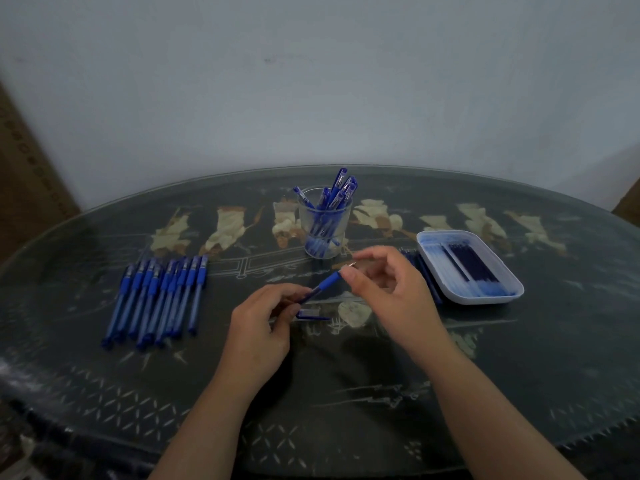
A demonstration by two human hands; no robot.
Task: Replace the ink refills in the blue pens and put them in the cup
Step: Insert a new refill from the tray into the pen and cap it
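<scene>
Well, both hands are busy over the middle of the table (526, 362). The left hand (263, 327) has its fingers curled round the back half of a blue pen (327, 283), gripping the barrel. The right hand (384, 282) pinches the pen's front end between thumb and fingertip, right by the metal tip; its other fingers are loosely bent and a bit blurred.

The pen is held just above the table, between the two hands. Its long axis runs from near left to far right, with the writing tip pointing away from the person, roughly toward the foot of the cup (341, 233). A loose pen cap (313, 315) lies flat on the table just under the left hand's fingers.

The clear cup stands upright beyond the hands, holding a bunch of capped pens (337, 192) that lean against its rim. Off to the left lies a row of blue pens (159, 299), side by side. On the right sits a white tray (485, 299) with ink refills (467, 268) in it, and a few more dark refills (427, 275) lie just beside its near-left edge.
</scene>
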